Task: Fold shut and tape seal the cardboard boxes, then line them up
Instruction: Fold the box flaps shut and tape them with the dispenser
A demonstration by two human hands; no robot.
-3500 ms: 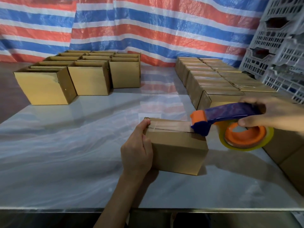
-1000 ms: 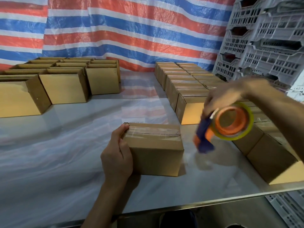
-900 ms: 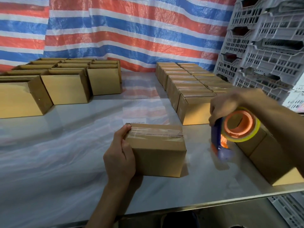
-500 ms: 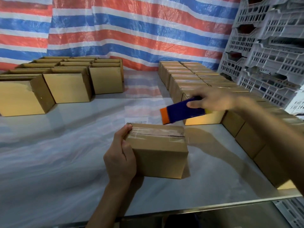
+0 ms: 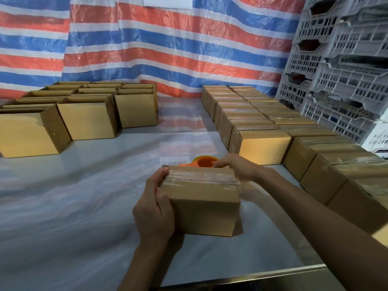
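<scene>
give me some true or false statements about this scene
The left hand grips the front box at its left end. True.
The front box's top is open. False: it is shut, with tape along the seam.
The tape dispenser lies behind the front box. True.
The far-left boxes are taped shut. False: their tops are open.
The right hand is raised high in the air. False: it is low, at the front box's far edge.

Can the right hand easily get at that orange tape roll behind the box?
Probably yes: the right hand lies at the box's far edge, fingertips beside the tape roll, nothing visible between them.
</scene>
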